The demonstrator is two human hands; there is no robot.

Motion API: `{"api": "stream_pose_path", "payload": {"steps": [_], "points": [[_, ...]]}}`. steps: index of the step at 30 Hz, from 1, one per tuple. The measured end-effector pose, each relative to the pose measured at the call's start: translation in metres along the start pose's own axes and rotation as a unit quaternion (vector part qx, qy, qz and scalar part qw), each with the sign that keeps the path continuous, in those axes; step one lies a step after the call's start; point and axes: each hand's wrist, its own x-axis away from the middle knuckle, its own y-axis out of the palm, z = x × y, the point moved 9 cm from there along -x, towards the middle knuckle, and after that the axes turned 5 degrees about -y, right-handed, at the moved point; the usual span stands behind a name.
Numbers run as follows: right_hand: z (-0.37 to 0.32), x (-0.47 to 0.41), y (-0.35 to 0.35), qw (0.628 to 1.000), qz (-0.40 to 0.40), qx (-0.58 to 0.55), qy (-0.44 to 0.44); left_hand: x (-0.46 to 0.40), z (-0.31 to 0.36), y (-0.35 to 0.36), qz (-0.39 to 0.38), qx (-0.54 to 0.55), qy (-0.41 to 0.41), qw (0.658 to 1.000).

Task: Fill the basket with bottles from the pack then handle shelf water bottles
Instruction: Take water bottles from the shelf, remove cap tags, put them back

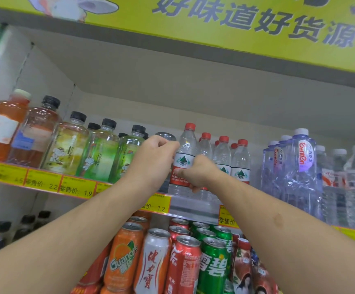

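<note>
Both hands on a red-capped water bottle at the shelf front.

Nearest, soda cans (185,264) fill the lower shelf. Above them, the left hand (154,161) curls around the water bottle (185,153) from its left; the right hand (199,172) pinches its label from the right. Behind stand more red-capped bottles (223,158).

Both arms raised, left grip (154,158) curled, right grip (195,172) fisted

"Ganten" on a blue-tinted bottle (302,158), "Guang's" on an orange can (124,259), "1.2" on a yellow price tag (158,205).
</note>
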Motion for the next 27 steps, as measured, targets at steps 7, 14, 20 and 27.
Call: {"api": "stream_pose_path", "payload": {"steps": [7, 14, 20, 27], "points": [[0.003, 0.005, 0.0, 0.999, -0.006, -0.042, 0.003, 0.003, -0.011, 0.002, -0.029, -0.015, -0.01, 0.999], [-0.017, 0.086, -0.062, 0.97, 0.225, -0.054, -0.076, 0.044, -0.009, 0.002, -0.058, -0.03, 0.009, 0.998], [0.004, 0.222, -0.001, 0.941, 0.202, -0.193, -0.191, 0.16, -0.074, 0.026, -0.137, -0.025, 0.007, 0.99], [0.171, 0.396, 0.223, 0.957, 0.08, -0.279, 0.007, 0.356, -0.305, 0.034, -0.15, -0.08, -0.186, 0.968]]}}
